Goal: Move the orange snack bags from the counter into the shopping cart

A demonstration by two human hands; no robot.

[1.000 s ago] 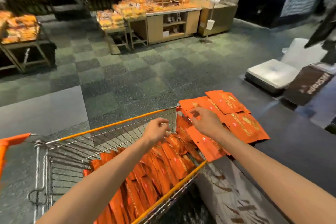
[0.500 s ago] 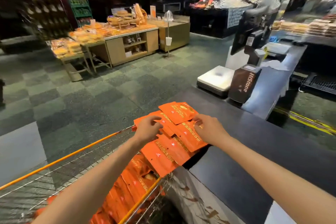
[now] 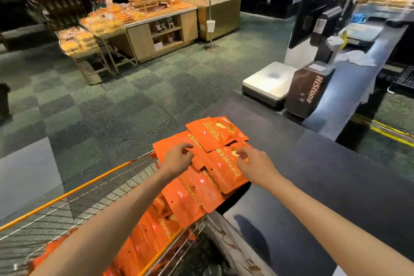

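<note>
Several orange snack bags (image 3: 215,132) lie overlapped on the near left corner of the dark counter (image 3: 313,175). The lowest ones hang over its edge above the shopping cart (image 3: 89,188). Many more orange bags (image 3: 152,231) lie inside the cart. My left hand (image 3: 179,159) sits on the left bag of the pile, fingers curled and pinching it. My right hand (image 3: 253,163) pinches the bag printed with a nut picture, just right of the left hand. Both forearms reach across the cart.
A white scale (image 3: 266,83) and a brown box (image 3: 307,94) stand at the counter's far end, with a checkout monitor (image 3: 318,2) behind. Bakery display tables (image 3: 156,27) stand across the tiled floor. The cart's orange rim touches the counter's side.
My view has swung up and right. My left hand came off the cart's rim onto the bag pile, and the pile has slid toward the cart's edge. Both hands now sit a little farther forward.
</note>
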